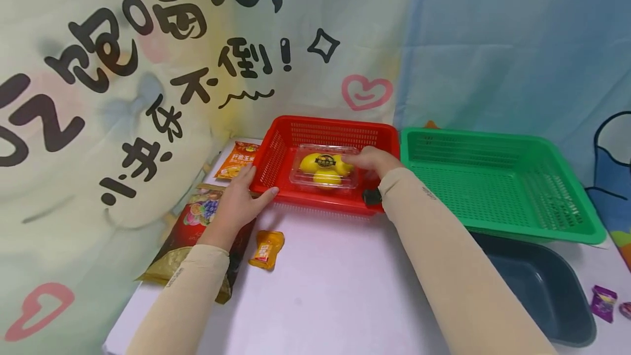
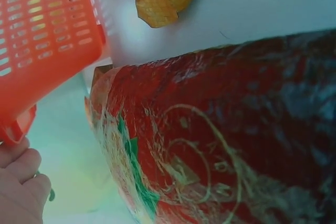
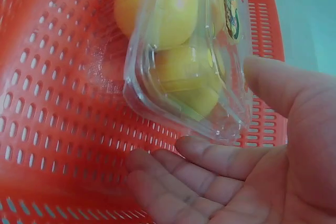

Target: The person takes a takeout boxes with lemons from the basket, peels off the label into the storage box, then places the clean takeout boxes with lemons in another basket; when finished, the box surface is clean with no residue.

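A clear plastic box of yellow fruit (image 1: 325,171), perhaps lemons, is inside the red basket (image 1: 315,197). My right hand (image 1: 378,161) holds the box at its right end; in the right wrist view the thumb lies against the lid and the index finger is by the lower edge, other fingers extended. The box (image 3: 178,51) looks tilted there. My left hand (image 1: 239,205) grips the basket's front left corner, thumb along the front rim. In the left wrist view its bent fingers (image 2: 23,163) meet the basket's handle (image 2: 21,124).
A large red fruit-printed bag (image 1: 197,223) lies below my left forearm. An orange snack packet (image 1: 237,160) and a small orange wrapped snack (image 1: 267,249) are nearby. To the right are a green basket (image 1: 493,190), a dark grey tub (image 1: 537,289) and a purple wrapped candy (image 1: 603,303).
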Action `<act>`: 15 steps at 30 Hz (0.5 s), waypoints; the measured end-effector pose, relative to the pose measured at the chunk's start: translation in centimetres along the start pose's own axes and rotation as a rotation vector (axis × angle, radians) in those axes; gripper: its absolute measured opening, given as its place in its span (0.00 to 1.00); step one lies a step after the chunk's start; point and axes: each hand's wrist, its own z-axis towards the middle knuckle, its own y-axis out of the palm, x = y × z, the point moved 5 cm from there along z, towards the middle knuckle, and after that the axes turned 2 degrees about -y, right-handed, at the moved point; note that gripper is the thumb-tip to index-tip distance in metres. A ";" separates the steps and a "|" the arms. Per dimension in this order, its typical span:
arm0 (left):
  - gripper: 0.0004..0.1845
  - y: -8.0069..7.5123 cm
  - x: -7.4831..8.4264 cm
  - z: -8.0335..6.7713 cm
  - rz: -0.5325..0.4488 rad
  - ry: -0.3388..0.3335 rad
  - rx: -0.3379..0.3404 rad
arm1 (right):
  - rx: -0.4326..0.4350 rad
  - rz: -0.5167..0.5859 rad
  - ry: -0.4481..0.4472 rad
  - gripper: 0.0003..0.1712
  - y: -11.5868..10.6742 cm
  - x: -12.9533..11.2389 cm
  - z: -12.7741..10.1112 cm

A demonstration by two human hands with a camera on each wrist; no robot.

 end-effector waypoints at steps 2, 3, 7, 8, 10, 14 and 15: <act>0.55 0.0 0.1 0.0 0.001 -0.003 -0.004 | 0.008 0.026 0.009 0.43 0.1 0.2 0.1; 0.55 0.0 0.1 0.0 0.003 -0.003 -0.007 | 0.012 0.033 0.011 0.42 0.1 0.2 0.1; 0.55 0.1 0.2 0.0 0.009 -0.011 -0.011 | 0.025 0.067 0.013 0.41 0.2 0.5 0.0; 0.56 0.1 0.2 0.0 0.010 -0.013 -0.012 | 0.027 0.076 0.014 0.41 0.2 0.5 0.0; 0.56 0.2 0.2 0.0 0.007 -0.017 -0.014 | 0.030 0.092 0.012 0.41 0.2 0.6 -0.1; 0.56 0.1 0.1 0.0 0.004 -0.015 -0.015 | 0.034 0.145 0.001 0.41 0.3 0.6 -0.2; 0.56 0.0 0.0 0.0 0.005 -0.015 -0.014 | 0.030 0.162 -0.011 0.41 0.3 0.5 -0.2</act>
